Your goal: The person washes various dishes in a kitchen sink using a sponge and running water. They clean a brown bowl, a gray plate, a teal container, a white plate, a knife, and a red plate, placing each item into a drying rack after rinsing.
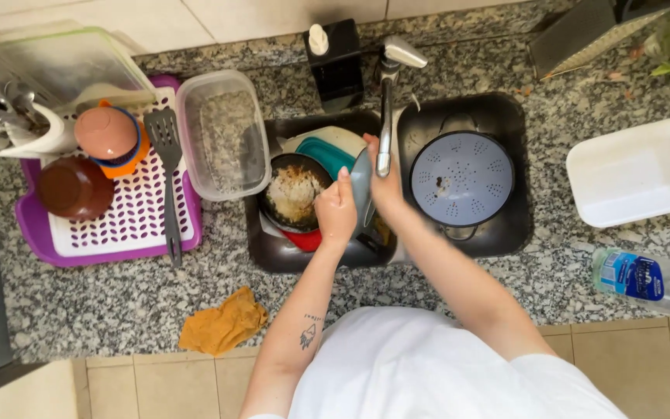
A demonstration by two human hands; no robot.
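Left hand (336, 211): my fingers curl shut on the grey plate's (360, 194) near edge.
Right hand (381, 182): closed on its far edge, under the tap (385, 116).
Plate: over the left sink basin (261, 248), above the dirty pan (295, 192).
Handling: stiff, probably wet, slippery, breakable; I hold both rims.

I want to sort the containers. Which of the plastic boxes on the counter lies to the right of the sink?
The white opaque box, lying alone right of the sink. The clear boxes lie on the sink's left, by the purple drying rack.
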